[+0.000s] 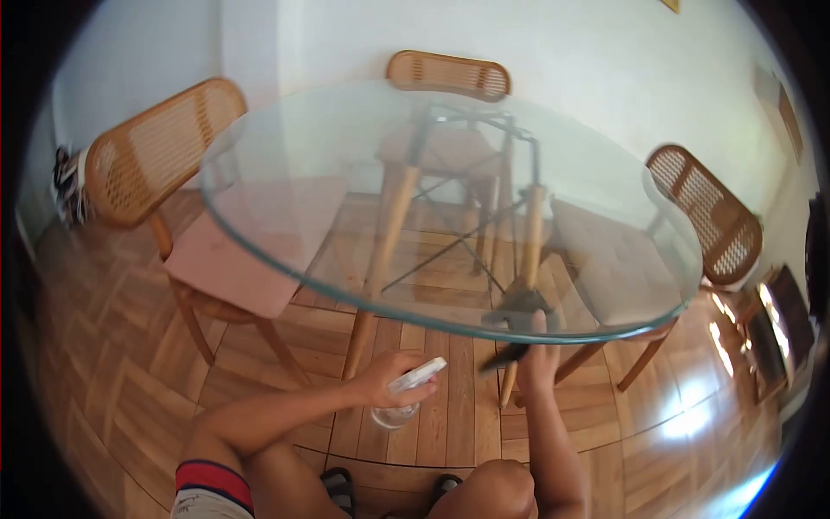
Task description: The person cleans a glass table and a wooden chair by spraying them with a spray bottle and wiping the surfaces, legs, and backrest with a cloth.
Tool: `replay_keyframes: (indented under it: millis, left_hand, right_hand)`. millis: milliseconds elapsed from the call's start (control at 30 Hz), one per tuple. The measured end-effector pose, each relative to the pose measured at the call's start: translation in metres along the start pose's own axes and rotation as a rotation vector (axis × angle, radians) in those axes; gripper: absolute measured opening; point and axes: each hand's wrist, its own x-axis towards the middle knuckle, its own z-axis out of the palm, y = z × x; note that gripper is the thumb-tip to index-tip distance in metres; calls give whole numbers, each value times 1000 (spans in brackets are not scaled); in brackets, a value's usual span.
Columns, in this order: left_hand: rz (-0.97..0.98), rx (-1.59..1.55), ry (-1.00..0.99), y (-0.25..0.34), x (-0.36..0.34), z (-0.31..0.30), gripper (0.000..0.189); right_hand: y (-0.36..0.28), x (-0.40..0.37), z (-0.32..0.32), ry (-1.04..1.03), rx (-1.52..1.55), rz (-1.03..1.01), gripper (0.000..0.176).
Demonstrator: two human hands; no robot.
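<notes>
The left hand (385, 378) grips a clear spray bottle (417, 378) just below the near edge of the glass table (285, 259), while the right hand (536, 355) has its fingers clamped on a dark cloth (519, 304) at that edge, so wiping seems barely begun.

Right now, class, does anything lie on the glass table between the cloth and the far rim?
Nothing visible does. The right hand holds the cloth at the near rim of the table; the chairs stand outside it.

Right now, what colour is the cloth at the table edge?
The cloth is dark grey; head view.
</notes>
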Motion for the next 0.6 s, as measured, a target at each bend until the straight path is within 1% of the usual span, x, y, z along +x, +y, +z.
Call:
replay_keyframes:
  millis: [33,67,100,133,200,233,267,300,333,400,433,467,533,567,600]
  left_hand:
    - [43,-51,26,4,0,-3,17]
    - [92,-103,41,7,-2,-1,16]
    - [47,-159,9,4,-2,2,16]
    - [59,-173,1,0,-2,5,16]
    - [496,112,267,-5,5,21,18]
    - [518,71,233,-10,9,26,18]
    - [466,-100,97,-17,9,26,18]
    - [408,-260,-45,-19,11,29,17]
    - [419,-284,-91,-12,13,30,17]
    - [-225,-540,-455,6,8,25,15]
    - [-101,-500,-449,16,8,23,15]
    - [-100,-495,-500,25,6,23,15]
    - [14,-316,-367,39,6,28,14]
    - [29,-321,-398,39,10,34,14]
    - [183,-237,-377,39,13,42,12]
  right_hand:
    - [1,-6,-2,-28,-19,4,32]
    - [0,-11,-9,-206,-171,37,25]
    - [-4,-16,-19,-371,-320,64,20]
    - [3,-13,-31,-566,-470,121,23]
    - [9,-14,-46,-920,-757,44,24]
    - [-8,-20,-36,-1032,-728,93,28]
    - [-23,-27,-22,-1140,-689,142,32]
    - [-20,-28,-26,-1226,-740,187,37]
    - [-23,-26,-29,-1174,-739,204,37]
    - [-23,-28,-37,-1317,-783,374,39]
    - [-11,-29,-54,-1338,-785,446,38]
    - [2,-35,-74,-1291,-764,454,38]
    - [15,-50,-105,-1208,-868,167,29]
    - [14,-56,-116,-1110,-1181,0,27]
    - [15,-60,-122,-1080,-1190,15,27]
